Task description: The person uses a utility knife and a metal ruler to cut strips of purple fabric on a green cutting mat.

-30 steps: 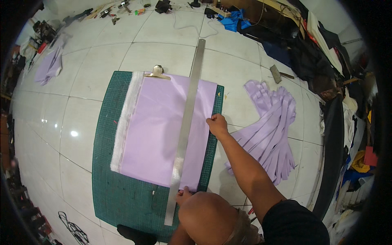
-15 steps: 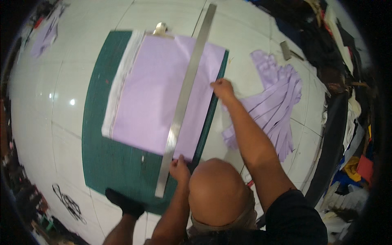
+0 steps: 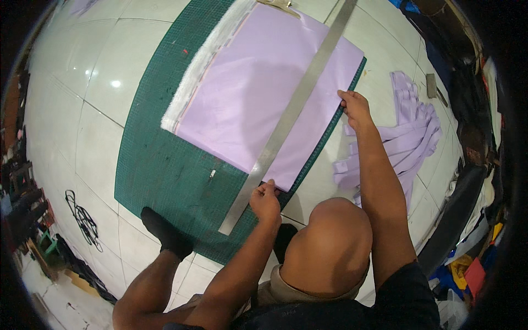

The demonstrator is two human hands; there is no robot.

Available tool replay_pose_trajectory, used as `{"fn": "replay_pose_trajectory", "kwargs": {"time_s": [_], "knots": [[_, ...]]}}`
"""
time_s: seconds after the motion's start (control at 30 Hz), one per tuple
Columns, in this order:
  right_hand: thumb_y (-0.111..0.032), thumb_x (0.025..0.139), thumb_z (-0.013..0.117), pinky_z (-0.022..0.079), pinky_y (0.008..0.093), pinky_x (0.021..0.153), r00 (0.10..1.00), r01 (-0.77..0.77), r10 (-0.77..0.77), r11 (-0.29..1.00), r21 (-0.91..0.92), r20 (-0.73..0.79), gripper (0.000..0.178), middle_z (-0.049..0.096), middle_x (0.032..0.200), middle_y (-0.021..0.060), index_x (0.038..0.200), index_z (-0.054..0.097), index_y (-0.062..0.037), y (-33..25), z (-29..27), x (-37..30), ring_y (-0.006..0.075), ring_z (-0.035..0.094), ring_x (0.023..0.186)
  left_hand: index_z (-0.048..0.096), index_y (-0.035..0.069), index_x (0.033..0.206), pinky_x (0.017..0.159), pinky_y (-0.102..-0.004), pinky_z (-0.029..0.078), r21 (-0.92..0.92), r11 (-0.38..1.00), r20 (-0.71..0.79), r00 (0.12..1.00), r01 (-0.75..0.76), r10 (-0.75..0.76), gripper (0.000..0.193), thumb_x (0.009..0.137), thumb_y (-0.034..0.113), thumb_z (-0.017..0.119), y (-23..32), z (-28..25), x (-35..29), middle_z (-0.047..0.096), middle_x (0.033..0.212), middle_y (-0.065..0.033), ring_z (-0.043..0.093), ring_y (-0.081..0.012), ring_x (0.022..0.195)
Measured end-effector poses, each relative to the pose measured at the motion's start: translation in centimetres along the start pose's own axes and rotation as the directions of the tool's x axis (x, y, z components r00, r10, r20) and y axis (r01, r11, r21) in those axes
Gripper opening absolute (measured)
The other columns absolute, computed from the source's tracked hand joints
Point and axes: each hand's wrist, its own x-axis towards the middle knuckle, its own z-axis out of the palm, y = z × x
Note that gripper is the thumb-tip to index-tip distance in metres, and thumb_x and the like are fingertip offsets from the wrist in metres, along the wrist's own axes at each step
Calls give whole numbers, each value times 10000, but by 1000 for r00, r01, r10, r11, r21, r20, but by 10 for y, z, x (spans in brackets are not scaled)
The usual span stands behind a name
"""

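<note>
A stack or folded piece of lilac fabric point(image 3: 236, 104) lies flat on a green cutting mat point(image 3: 159, 165). A long metal ruler point(image 3: 297, 104) crosses it lengthwise, nearer its right side. My left hand point(image 3: 265, 201) is closed at the fabric's near edge, pinching it close to the corner, just right of the ruler. On the right edge, my right hand point(image 3: 355, 107) pinches the fabric between thumb and fingers. White fabric point(image 3: 187, 93) shows along the left side. A metal clip point(image 3: 283, 5) grips the far edge.
Lilac fabric strips point(image 3: 418, 126) lie heaped on the tiled floor to the right, with a small metal piece point(image 3: 431, 85) beyond. Black cord point(image 3: 82, 220) is at left. My sock-covered foot point(image 3: 165, 231) rests on the mat's near edge. A small white object point(image 3: 212, 175) sits on the mat.
The view has shifted, so the mat, fabric and ruler appear higher and further right. Both hands still pinch the fabric's edges, and the ruler keeps about the same place on it.
</note>
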Motion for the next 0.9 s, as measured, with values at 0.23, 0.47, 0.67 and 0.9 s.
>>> {"fn": "replay_pose_trajectory", "kwargs": {"time_s": [0.23, 0.47, 0.67, 0.9], "knots": [[-200, 818, 755, 425, 295, 599, 991, 119, -123, 990, -74, -59, 197, 584, 700, 19, 784, 629, -52, 14, 0, 2, 135, 518, 636, 622, -23, 902, 659, -286, 485, 84, 996, 39, 999, -18, 15, 225, 909, 187, 703, -8, -3, 4, 636, 815, -72, 593, -152, 714], [-178, 796, 760, 455, 294, 576, 981, 158, -171, 978, -137, -89, 208, 602, 708, 36, 803, 618, -26, 4, 25, -2, 142, 557, 625, 589, 18, 754, 570, -290, 468, 42, 995, 113, 990, -93, 88, 261, 932, 191, 671, -39, -22, 47, 611, 725, -57, 563, -134, 655], [-246, 773, 767, 527, 347, 650, 973, 167, -186, 976, -140, -134, 283, 680, 801, 99, 891, 657, -13, 23, 1, 7, 210, 652, 710, 550, 59, 711, 530, -276, 436, 280, 887, 366, 895, -368, 256, 275, 944, 177, 637, -33, -19, 31, 577, 672, -29, 517, -110, 589], [-251, 740, 753, 539, 376, 731, 984, 141, -164, 959, -245, -76, 294, 700, 862, 139, 912, 668, -28, 9, 15, -5, 279, 679, 805, 450, 130, 622, 545, -310, 401, -577, 543, 615, 762, 610, -202, 267, 863, 62, 541, -33, -29, 60, 477, 634, 10, 450, -106, 583]]}}
